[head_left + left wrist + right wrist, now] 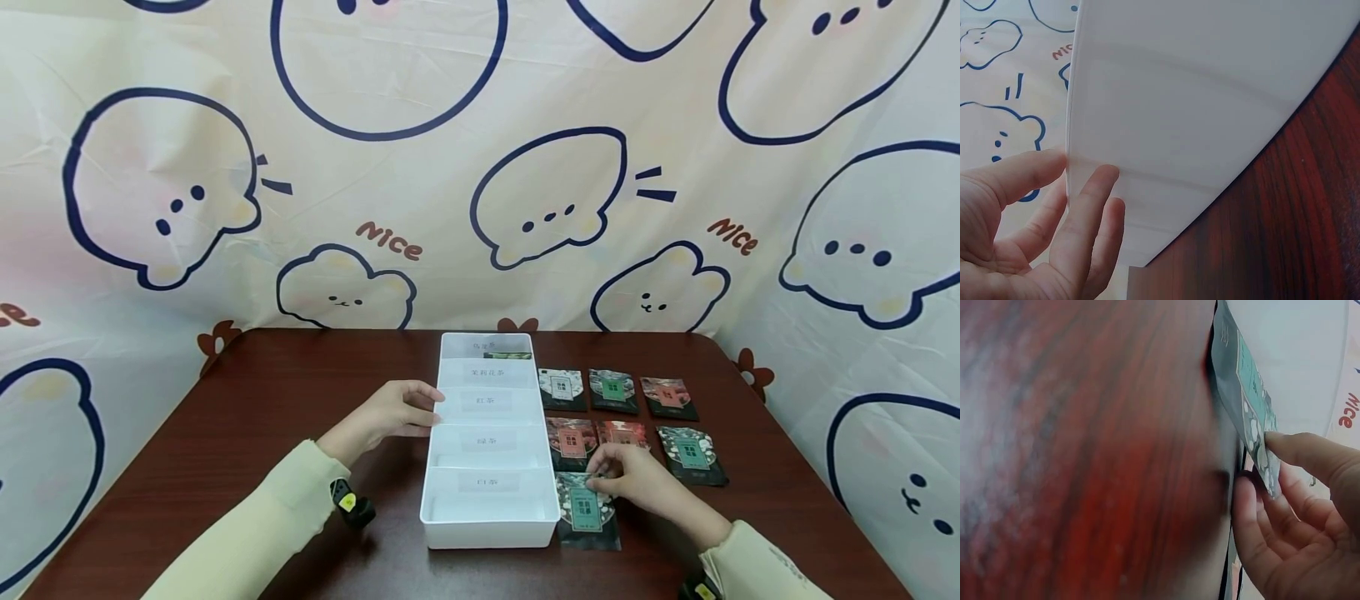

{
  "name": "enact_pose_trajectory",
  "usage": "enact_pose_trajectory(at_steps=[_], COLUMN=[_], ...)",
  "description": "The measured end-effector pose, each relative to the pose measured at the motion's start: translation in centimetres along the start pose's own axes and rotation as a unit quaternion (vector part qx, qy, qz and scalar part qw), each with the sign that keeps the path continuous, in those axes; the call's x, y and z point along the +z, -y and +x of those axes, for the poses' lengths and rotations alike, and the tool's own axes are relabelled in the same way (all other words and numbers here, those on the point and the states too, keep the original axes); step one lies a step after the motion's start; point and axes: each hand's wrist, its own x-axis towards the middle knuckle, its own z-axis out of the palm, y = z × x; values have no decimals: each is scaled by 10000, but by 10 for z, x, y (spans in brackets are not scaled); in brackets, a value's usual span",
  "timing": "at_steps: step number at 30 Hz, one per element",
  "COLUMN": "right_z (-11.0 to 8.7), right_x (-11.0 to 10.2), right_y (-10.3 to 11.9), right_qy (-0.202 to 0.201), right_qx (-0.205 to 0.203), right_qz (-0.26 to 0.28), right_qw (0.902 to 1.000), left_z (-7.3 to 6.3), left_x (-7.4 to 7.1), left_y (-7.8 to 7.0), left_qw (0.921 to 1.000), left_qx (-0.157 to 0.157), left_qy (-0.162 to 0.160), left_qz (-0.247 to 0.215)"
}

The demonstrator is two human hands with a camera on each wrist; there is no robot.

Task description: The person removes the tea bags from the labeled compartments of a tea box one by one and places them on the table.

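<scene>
A long white divided box stands on the table, its compartments marked with paper labels. My left hand is at its left side; fingertips touch the rim and the outer wall. To the right of the box, my right hand pinches the upper edge of a green-labelled tea packet. In the right wrist view, the thumb lies on the printed face of that packet and fingers are behind it, with the held edge raised off the table.
More packets lie right of the box: white-labelled, green, red, red, a partly covered red one and green. One packet stands in the far compartment. A printed cloth hangs behind the table.
</scene>
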Motion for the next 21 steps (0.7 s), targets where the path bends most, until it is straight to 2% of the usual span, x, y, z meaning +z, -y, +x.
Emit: enact_pose_trajectory(at_steps=[6,21], right_z=[2,1], right_x=[2,2], right_y=[2,7], right_qy=[-26,71], right_qx=[-91,-68], right_qz=[-463,-367], right_qw=[9989,9993], left_z=[-1,-3], left_x=[0,0], left_y=[0,-2], left_qw=[10000,10000], left_qx=[5,-10], left_qy=[2,-10], left_qz=[-14,-26])
